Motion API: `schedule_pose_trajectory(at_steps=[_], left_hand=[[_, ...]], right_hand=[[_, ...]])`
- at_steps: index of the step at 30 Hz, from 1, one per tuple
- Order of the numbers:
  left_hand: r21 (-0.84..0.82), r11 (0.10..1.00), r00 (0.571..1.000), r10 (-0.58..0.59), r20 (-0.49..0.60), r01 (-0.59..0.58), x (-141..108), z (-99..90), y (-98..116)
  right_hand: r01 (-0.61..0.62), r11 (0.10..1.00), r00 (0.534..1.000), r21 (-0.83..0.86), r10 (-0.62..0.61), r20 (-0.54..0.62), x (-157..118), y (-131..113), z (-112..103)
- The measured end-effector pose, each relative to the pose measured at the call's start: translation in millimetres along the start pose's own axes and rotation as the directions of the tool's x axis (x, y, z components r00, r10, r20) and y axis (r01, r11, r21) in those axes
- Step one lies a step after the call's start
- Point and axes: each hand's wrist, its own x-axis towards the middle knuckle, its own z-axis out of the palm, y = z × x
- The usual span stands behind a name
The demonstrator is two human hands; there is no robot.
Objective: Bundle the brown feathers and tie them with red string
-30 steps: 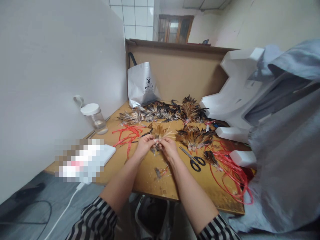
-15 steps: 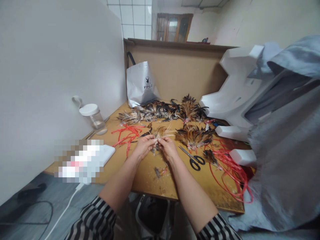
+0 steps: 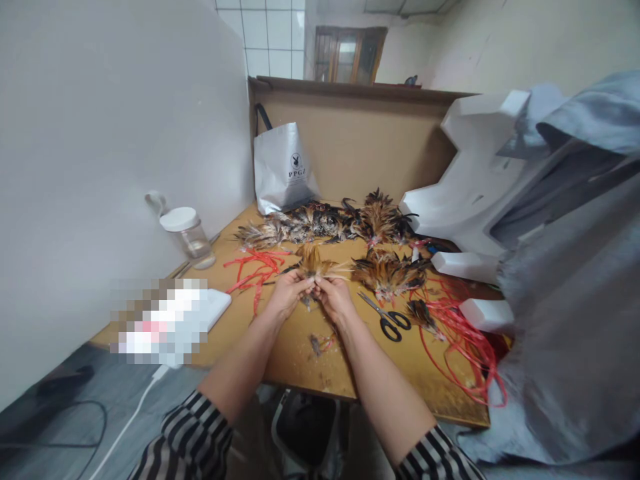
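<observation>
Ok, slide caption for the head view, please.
Left hand and right hand pinch brown feathers over a table, black-handled scissors lying to the right.

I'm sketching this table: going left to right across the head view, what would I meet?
Lidded jar → left hand → right hand, both holding one feather bunch → scissors → tangled red strips.

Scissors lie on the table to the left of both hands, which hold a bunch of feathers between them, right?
No, the head view shows the scissors on the table to the right of the left hand and right hand, which hold a bunch of feathers between them.
</observation>
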Motion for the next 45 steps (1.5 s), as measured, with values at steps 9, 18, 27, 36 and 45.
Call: schedule_pose_trajectory(at_steps=[9,18,27,36,45], left_hand=[[0.025,1.0,1.0,-0.002,0.023,0.001,0,-1.7,1],[-0.124,0.991,0.999,-0.042,0.021,0.044,2,-2.5,-5],[-0.005,0.999,0.999,-0.05,-0.009,0.05,1,-1.5,-1],[0.07,0.992,0.994,-0.106,0.041,0.103,-1,-2.4,-1],[0.136,0.99,0.999,0.03,-0.039,-0.024,5,-7.5,-12]], right_hand=[[0.046,0.994,0.996,-0.099,-0.053,-0.07,-1,-1,0],[-0.068,0.992,0.995,0.11,0.075,-0.062,-2,1,3],[0.048,0.992,0.988,-0.12,-0.065,-0.141,-1,3,1],[0.078,0.978,0.984,-0.191,-0.106,-0.141,-4,-4,3],[0.149,0.938,0.968,-0.314,-0.204,-0.15,-1,1,2]])
